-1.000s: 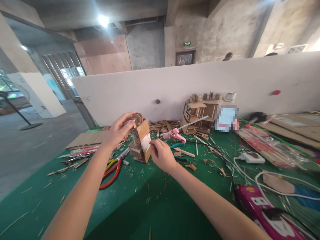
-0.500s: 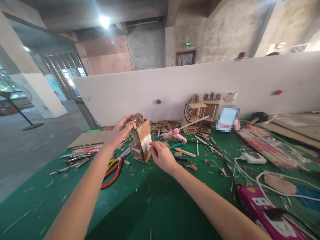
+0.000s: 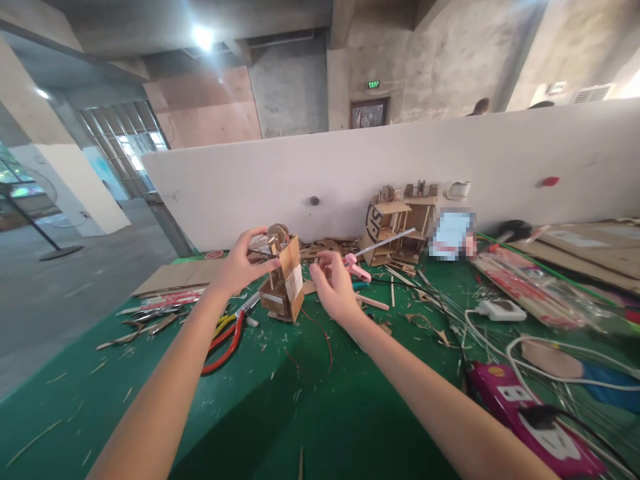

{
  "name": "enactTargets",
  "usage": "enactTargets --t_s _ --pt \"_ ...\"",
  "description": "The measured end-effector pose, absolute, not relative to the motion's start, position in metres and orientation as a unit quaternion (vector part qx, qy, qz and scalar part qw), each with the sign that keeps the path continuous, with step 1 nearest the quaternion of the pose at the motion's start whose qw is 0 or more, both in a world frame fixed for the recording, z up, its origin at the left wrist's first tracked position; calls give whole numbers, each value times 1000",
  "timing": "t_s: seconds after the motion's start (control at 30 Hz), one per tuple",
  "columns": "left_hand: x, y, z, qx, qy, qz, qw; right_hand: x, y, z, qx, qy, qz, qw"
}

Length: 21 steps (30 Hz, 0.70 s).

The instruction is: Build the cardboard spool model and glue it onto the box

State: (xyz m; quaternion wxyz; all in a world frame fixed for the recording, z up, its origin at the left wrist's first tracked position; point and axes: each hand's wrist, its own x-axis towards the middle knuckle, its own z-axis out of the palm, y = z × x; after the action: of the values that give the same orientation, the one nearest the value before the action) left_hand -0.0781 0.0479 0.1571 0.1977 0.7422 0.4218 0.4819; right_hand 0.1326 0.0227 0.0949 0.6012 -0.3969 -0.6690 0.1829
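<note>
A small cardboard model (image 3: 283, 283) stands upright on the green table, with round cardboard discs at its top and a white patch on its right side. My left hand (image 3: 244, 263) grips its upper left part, thumb in front and fingers reaching behind. To the right of the model, and apart from it, my right hand (image 3: 334, 283) hovers with loosely bent, parted fingers and nothing visible in them. A pink hot glue gun (image 3: 356, 269) with a clear glue stick lies just beyond that hand. Thin red wires (image 3: 327, 337) trail from the model's base.
Scissors (image 3: 233, 340) with red-orange handles lie left of the model. Cardboard scraps (image 3: 330, 248) are heaped along the white partition (image 3: 240, 180). A larger cardboard structure (image 3: 395, 230) and a blurred-out screen (image 3: 453, 235) stand behind. Cables and a magenta power strip (image 3: 525, 413) occupy the right.
My right hand has let go of the model's right side and moved right and slightly up, its fingers loosening. The left hand remains at the model's top, its thumb a little lower.
</note>
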Motion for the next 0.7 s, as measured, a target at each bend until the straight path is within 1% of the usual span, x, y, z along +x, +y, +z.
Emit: enactTargets --t_s 0.07,0.1,0.17,0.23,0.33,0.4,0.47,0.5,0.57,0.63,0.7 --pt "-79 50 155 737 433 468 225 141 15 123 -391 -656 186 618" --pt "-80 52 154 733 434 465 239 145 9 138 -383 -662 199 613" --pt "-84 58 151 725 423 476 261 154 -6 163 -387 -706 215 553" --pt "-88 62 147 718 408 498 265 161 -23 175 -401 -773 184 457" --pt "-91 64 145 707 395 527 257 171 -46 160 -435 -857 94 261" --pt "-91 63 146 703 400 538 236 179 -57 133 -471 -865 11 172" --pt "-92 61 146 700 416 549 187 189 -65 103 -490 -862 -45 119" --pt "-92 60 146 696 425 555 164 194 -67 90 -501 -856 -65 109" --pt "-92 60 143 679 437 573 142 204 -68 68 -527 -835 -99 119" --pt "-89 62 138 663 430 594 152 212 -66 54 -564 -806 -112 144" --pt "-84 66 133 659 408 610 164 217 -61 45 -585 -788 -96 163"
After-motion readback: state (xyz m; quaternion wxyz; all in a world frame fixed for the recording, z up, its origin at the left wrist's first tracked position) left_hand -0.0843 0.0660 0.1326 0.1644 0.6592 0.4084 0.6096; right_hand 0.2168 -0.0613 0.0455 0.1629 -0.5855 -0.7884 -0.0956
